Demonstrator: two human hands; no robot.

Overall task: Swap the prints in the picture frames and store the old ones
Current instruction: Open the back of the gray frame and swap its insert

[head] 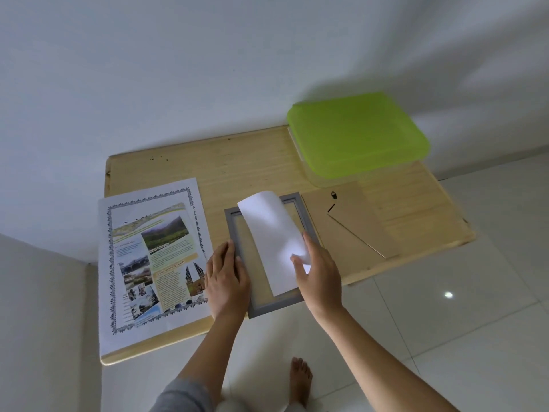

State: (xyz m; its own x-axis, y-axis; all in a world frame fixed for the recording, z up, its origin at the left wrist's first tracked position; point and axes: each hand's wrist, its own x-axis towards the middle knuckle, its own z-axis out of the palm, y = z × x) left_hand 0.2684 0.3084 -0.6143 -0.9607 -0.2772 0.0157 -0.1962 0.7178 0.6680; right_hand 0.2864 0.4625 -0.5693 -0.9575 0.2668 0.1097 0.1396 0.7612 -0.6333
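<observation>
Head view. A low board (246, 162) of pale, straight-grained wood lies on glossy white floor tiles (445, 322), its far edge against a plain white wall (208, 69). My bare foot (300, 382) stands on the tiles below the board's near edge.

At the board's middle lies a grey frame (280, 306), a flat rectangle with a narrow moulded border, its near corner overhanging the board's edge. A print (273, 233) lies across it blank white side up, the thin paper curling upward at its far end. My right hand (319, 272) pinches the print's right edge, thumb on top and fingers curled beneath. My left hand (227, 278) lies flat and open, fingers together, pressing the frame's left border and gripping nothing.

Left of the frame, a large sheet (154, 254) with photographs, text and an ornate border lies flat, its near corner past the board's edge. Right of the frame rests a brown backing (353, 227) of matt fibreboard with a black hanger; its stand is folded out. At the far right corner sits a clear box (326, 176) with a rounded, translucent green lid (356, 132).

Bare wood remains beyond the frame and sheet; open tiles extend to the right.
</observation>
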